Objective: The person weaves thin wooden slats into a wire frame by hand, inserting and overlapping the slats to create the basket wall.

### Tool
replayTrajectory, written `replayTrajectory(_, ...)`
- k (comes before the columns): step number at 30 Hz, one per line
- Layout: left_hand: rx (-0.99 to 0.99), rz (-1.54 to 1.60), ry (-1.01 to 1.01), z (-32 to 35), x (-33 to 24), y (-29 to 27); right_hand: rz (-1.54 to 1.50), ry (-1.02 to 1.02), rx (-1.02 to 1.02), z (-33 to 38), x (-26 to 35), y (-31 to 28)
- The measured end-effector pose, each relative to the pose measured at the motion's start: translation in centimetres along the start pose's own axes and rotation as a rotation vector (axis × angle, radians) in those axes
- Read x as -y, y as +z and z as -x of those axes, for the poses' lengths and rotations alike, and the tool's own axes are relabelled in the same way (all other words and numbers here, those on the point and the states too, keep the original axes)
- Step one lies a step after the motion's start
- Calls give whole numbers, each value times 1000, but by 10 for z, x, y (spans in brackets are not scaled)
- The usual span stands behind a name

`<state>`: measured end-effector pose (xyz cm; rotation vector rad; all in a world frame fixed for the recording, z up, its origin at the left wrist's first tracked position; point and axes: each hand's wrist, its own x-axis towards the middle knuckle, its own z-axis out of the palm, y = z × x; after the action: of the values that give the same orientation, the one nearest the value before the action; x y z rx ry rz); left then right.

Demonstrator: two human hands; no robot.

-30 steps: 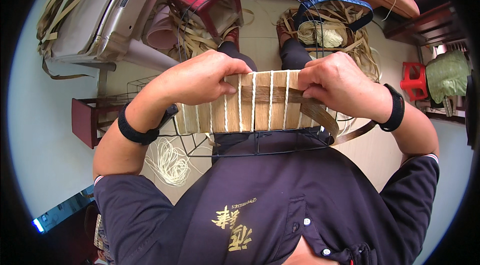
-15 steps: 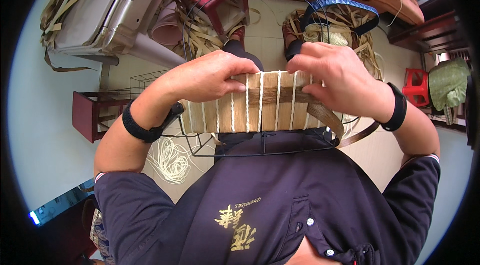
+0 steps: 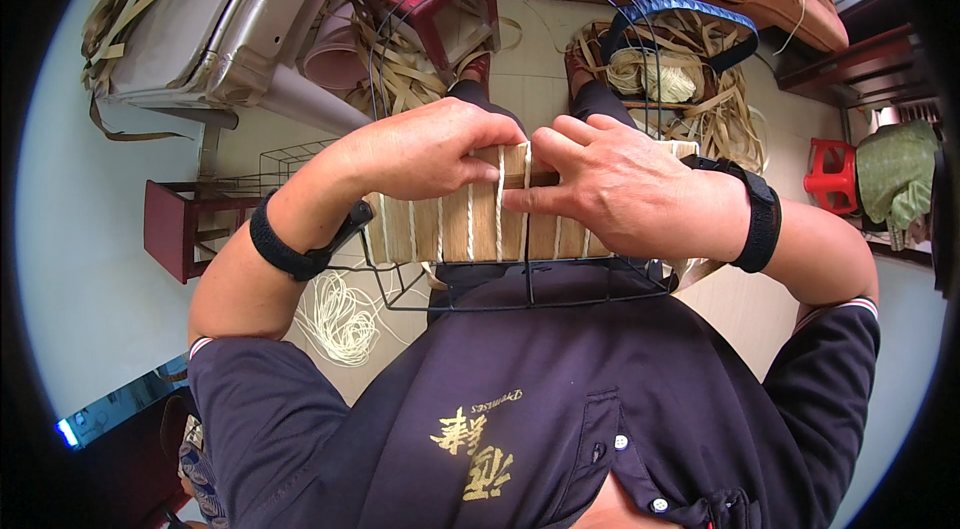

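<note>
Across my lap, the woven panel (image 3: pixel 470 224) on its black wire frame (image 3: pixel 530 279) fills the middle, floor open at lower left. My left hand (image 3: pixel 425 149) and right hand (image 3: pixel 615 189) meet at its top edge, fingertips pinching a flat tan strip (image 3: pixel 545 179); both hands hide most of it.

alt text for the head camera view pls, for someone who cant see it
Both hands, left hand and right hand, press on a woven straw panel tied to a black wire frame on the lap; loose straw strips litter the floor.
</note>
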<state>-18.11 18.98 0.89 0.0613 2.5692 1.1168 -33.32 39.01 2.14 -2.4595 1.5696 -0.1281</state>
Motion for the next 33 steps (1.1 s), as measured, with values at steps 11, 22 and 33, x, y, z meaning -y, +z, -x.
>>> replayTrajectory(11,-55,33,84,0,8,11,-96,447,-56,60,-4,-40)
replayTrajectory(22,-30,7,79,2,1,7,-257,418,-39,58,-14,-25)
replayTrajectory(33,69,42,-14,21,13,-1,-412,545,7,54,-13,-30)
